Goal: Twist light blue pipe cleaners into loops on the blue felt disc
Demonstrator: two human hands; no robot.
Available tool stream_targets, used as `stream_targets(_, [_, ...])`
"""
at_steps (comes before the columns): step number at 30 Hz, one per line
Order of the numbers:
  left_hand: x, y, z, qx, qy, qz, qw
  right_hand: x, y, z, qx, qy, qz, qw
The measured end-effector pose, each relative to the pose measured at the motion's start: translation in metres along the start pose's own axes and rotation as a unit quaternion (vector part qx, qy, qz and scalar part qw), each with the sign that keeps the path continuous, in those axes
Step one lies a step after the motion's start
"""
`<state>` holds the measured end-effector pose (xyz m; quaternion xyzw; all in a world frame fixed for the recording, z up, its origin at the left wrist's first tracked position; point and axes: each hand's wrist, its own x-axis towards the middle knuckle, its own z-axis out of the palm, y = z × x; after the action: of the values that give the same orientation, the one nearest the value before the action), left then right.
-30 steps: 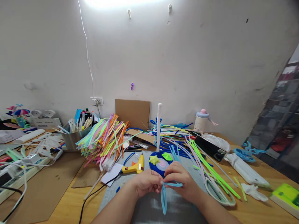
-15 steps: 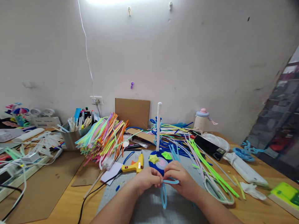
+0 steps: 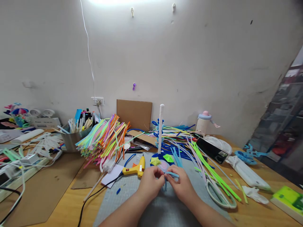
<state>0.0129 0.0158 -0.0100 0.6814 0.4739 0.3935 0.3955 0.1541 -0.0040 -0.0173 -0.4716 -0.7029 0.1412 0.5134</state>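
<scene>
Both hands meet over the grey mat, pinching a light blue pipe cleaner bent into loops. My left hand is closed, thumb and fingertips together on the middle of it. Closed as well, my right hand grips it from the other side; one loop sticks out over the right fingers, and another hangs blurred beneath. Just behind the hands lies a dark blue round base with a yellow star, a green star and a pink-lilac disc, partly hidden. A white fuzzy stick stands upright at its back.
A yellow glue gun lies left of the hands, its black cord running forward. Colourful pipe cleaners are heaped behind it. On the right are scissors, green pipe cleaners, a phone and a bottle.
My hands have turned and drawn closer together around the pipe cleaner. Its hanging loop, long and clear before, now looks shorter and is mostly behind the fingers.
</scene>
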Motion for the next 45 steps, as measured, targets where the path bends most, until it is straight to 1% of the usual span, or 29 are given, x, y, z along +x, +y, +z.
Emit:
stream_targets(1, [-0.002, 0.001, 0.0, 0.034, 0.023, 0.029, 0.999, 0.0, 0.001, 0.005, 0.039, -0.003, 0.048, 0.998])
stream_targets(3, [-0.006, 0.002, 0.0, 0.075, 0.057, 0.076, 0.993, 0.001, 0.002, 0.013, 0.12, -0.015, 0.16, 0.98])
stream_targets(4, [-0.006, 0.003, 0.0, 0.082, 0.067, 0.09, 0.99, 0.002, 0.003, 0.015, 0.15, -0.024, 0.202, 0.967])
stream_targets(5, [-0.006, 0.002, -0.001, 0.08, 0.074, 0.097, 0.989, 0.003, 0.002, 0.015, 0.169, -0.03, 0.229, 0.958])
stream_targets(6, [-0.005, 0.002, -0.001, 0.067, 0.076, 0.091, 0.991, 0.005, 0.002, 0.013, 0.179, -0.039, 0.232, 0.955])
stream_targets(7, [-0.003, 0.002, -0.002, 0.043, 0.066, 0.073, 0.994, 0.006, 0.001, 0.009, 0.18, -0.052, 0.213, 0.959])
stream_targets(8, [-0.001, 0.002, -0.003, 0.005, 0.047, 0.039, 0.998, 0.008, 0.001, 0.003, 0.175, -0.062, 0.177, 0.967])
stream_targets(9, [0.002, 0.003, -0.005, -0.044, 0.02, -0.007, 0.999, 0.009, 0.001, -0.005, 0.17, -0.097, 0.123, 0.973])
stream_targets(10, [0.004, 0.004, -0.008, -0.104, -0.021, -0.059, 0.993, 0.011, 0.001, -0.014, 0.161, -0.131, 0.071, 0.976])
stream_targets(11, [0.005, 0.005, -0.011, -0.169, -0.054, -0.117, 0.977, 0.012, 0.001, -0.023, 0.146, -0.157, 0.026, 0.976])
stream_targets(12, [0.006, 0.006, -0.014, -0.222, -0.096, -0.162, 0.957, 0.013, 0.002, -0.032, 0.127, -0.153, -0.005, 0.98])
stream_targets(13, [0.006, 0.008, -0.017, -0.282, -0.147, -0.193, 0.928, 0.014, 0.002, -0.039, 0.111, -0.137, -0.027, 0.984])
stream_targets(14, [0.006, 0.01, -0.02, -0.337, -0.191, -0.223, 0.894, 0.015, 0.003, -0.044, 0.093, -0.125, -0.034, 0.987])
stream_targets(16, [0.003, 0.012, -0.025, -0.395, -0.249, -0.284, 0.837, 0.016, 0.002, -0.048, 0.07, -0.102, -0.049, 0.991])
stream_targets(18, [0.001, 0.013, -0.028, -0.422, -0.293, -0.325, 0.794, 0.015, -0.002, -0.046, 0.079, -0.104, -0.057, 0.99])
stream_targets(20, [0.0, 0.013, -0.029, -0.435, -0.33, -0.338, 0.766, 0.014, -0.008, -0.042, 0.115, -0.123, -0.058, 0.984])
stream_targets(21, [0.0, 0.012, -0.029, -0.438, -0.345, -0.338, 0.758, 0.013, -0.011, -0.04, 0.135, -0.132, -0.055, 0.98])
stream_targets(25, [0.001, 0.008, -0.028, -0.438, -0.379, -0.327, 0.747, 0.009, -0.021, -0.034, 0.183, -0.154, -0.043, 0.97])
stream_targets(28, [0.001, 0.004, -0.027, -0.432, -0.388, -0.32, 0.749, 0.007, -0.023, -0.033, 0.159, -0.179, -0.047, 0.97])
stream_targets(29, [0.001, 0.003, -0.026, -0.429, -0.388, -0.316, 0.752, 0.006, -0.023, -0.034, 0.136, -0.188, -0.061, 0.971])
stream_targets(31, [0.001, 0.002, -0.026, -0.418, -0.387, -0.31, 0.761, 0.006, -0.022, -0.036, 0.075, -0.192, -0.113, 0.972])
stream_targets(33, [0.001, 0.0, -0.025, -0.403, -0.39, -0.316, 0.766, 0.008, -0.02, -0.038, 0.011, -0.175, -0.177, 0.968])
stream_targets(35, [0.001, 0.0, -0.025, -0.389, -0.397, -0.325, 0.765, 0.009, -0.018, -0.041, -0.032, -0.15, -0.219, 0.964])
stream_targets(37, [0.001, 0.0, -0.025, -0.38, -0.403, -0.329, 0.765, 0.01, -0.017, -0.042, -0.049, -0.136, -0.238, 0.96])
stream_targets(39, [0.001, 0.001, -0.025, -0.376, -0.407, -0.329, 0.765, 0.011, -0.017, -0.042, -0.047, -0.137, -0.251, 0.957])
stream_targets(42, [0.0, 0.002, -0.026, -0.367, -0.424, -0.318, 0.764, 0.011, -0.018, -0.041, -0.035, -0.159, -0.262, 0.951])
stream_targets(45, [-0.001, 0.003, -0.026, -0.369, -0.432, -0.295, 0.768, 0.011, -0.021, -0.043, -0.03, -0.186, -0.253, 0.949])
